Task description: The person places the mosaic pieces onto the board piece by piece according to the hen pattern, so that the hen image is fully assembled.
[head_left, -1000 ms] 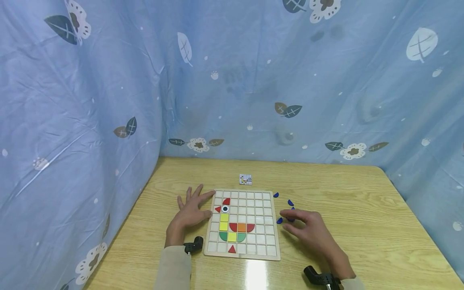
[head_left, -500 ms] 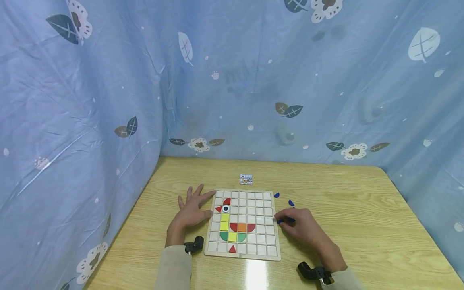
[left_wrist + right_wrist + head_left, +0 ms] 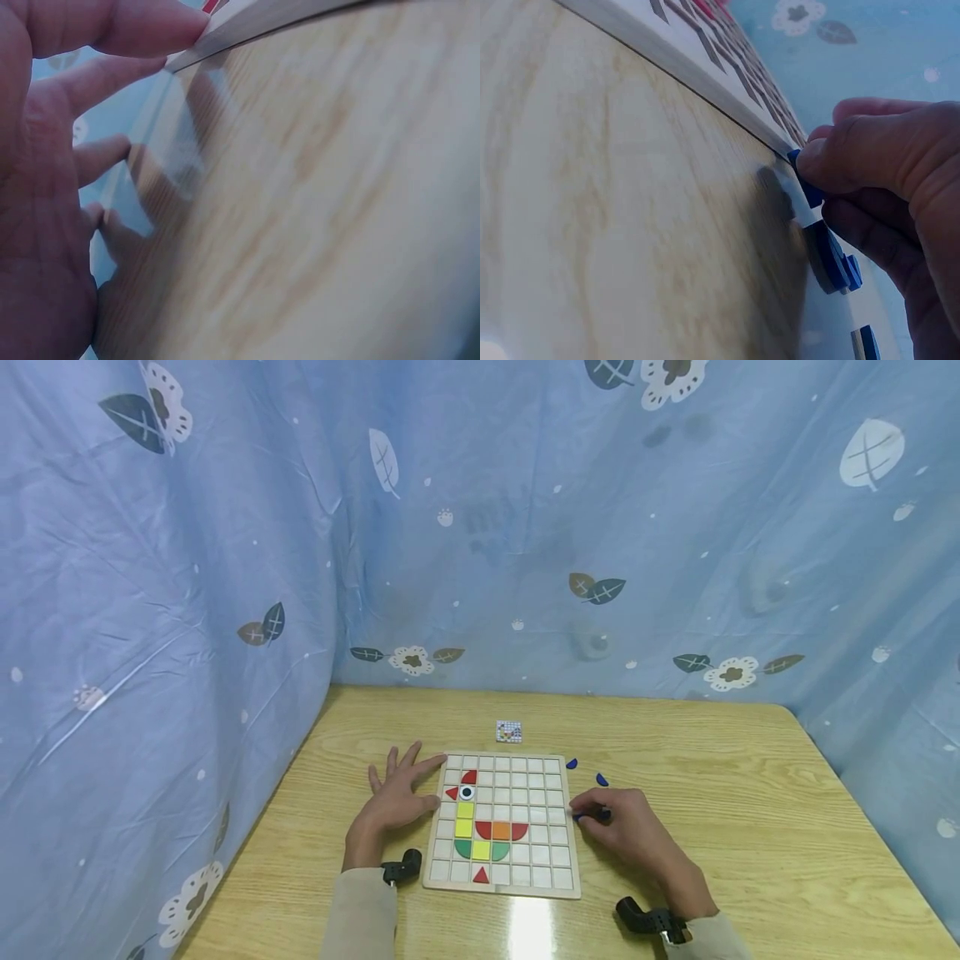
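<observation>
Closest in, the thumb and fingers of my right hand [image 3: 633, 828] pinch a small blue piece [image 3: 805, 180] just beside the right edge of the board [image 3: 537, 816]. I can't tell whether it is off the tabletop [image 3: 712, 810]. I expect it to be light and stiff, likely wood or hard plastic, not easily broken, with a smooth face that could slip or twist under a lazy pinch. It offers little to hold, so I'd keep thumb and fingertip near its middle and leave the lower edge free.

My left hand [image 3: 393, 802] has its fingers spread, thumb and forefinger touching the board's left edge. The board looks rigid and flat, probably light enough to slide if knocked; its rim is the place to steady it. Coloured pieces [image 3: 464, 828] lie in some of its cells.

More blue pieces [image 3: 826, 256] lie by my right fingers, and two sit a little farther up the tabletop. Past the board is a small printed card [image 3: 508, 732]; behind everything hangs a blue curtain [image 3: 480, 493].
</observation>
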`<action>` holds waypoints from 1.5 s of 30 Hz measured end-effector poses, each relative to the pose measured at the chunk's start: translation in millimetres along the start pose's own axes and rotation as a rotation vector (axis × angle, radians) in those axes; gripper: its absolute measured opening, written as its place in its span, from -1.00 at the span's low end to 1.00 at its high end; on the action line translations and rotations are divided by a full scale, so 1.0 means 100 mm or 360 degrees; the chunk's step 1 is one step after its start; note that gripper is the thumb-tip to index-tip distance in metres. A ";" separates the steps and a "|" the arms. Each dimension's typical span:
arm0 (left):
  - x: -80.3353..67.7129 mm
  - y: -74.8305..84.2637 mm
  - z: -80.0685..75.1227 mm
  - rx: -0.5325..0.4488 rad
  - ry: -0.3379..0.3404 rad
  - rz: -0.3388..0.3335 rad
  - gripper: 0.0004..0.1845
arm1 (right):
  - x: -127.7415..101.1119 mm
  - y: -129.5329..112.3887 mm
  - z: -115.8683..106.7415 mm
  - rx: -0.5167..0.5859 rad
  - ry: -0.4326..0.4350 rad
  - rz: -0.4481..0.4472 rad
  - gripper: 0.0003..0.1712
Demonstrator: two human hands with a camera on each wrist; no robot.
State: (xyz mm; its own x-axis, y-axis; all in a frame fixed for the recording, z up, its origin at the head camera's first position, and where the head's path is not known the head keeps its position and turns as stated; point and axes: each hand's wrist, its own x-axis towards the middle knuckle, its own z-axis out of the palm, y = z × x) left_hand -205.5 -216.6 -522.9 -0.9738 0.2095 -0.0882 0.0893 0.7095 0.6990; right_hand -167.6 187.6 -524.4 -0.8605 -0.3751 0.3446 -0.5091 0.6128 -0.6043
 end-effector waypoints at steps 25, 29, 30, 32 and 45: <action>0.01 0.00 0.02 -0.0022 0.0001 -0.0008 -0.19 | 0.56 -0.38 0.40 0.0220 -0.0441 -0.0205 -0.69; 0.01 0.01 0.02 -0.0008 -0.0004 -0.0013 -0.19 | 0.55 -0.38 0.39 0.0174 -0.0409 -0.0138 -0.68; 0.01 0.02 0.02 -0.0007 -0.0001 -0.0011 -0.18 | 0.55 -0.38 0.39 0.0160 -0.0394 -0.0124 -0.68; 0.01 0.02 0.01 -0.0002 0.0004 -0.0012 -0.18 | 0.54 -0.37 0.38 0.0145 -0.0373 -0.0098 -0.69; 0.00 0.02 -0.01 -0.0021 0.0018 -0.0019 -0.19 | 0.54 -0.36 0.47 0.0041 -0.0384 -0.0156 -0.70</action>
State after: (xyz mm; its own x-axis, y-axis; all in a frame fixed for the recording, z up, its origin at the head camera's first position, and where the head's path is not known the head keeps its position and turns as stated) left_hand -205.9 -215.6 -521.3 -0.9771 0.1934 -0.0890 0.0748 0.7030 0.7072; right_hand -195.0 112.7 -517.5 -0.7768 -0.5890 0.2228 -0.5868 0.5486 -0.5956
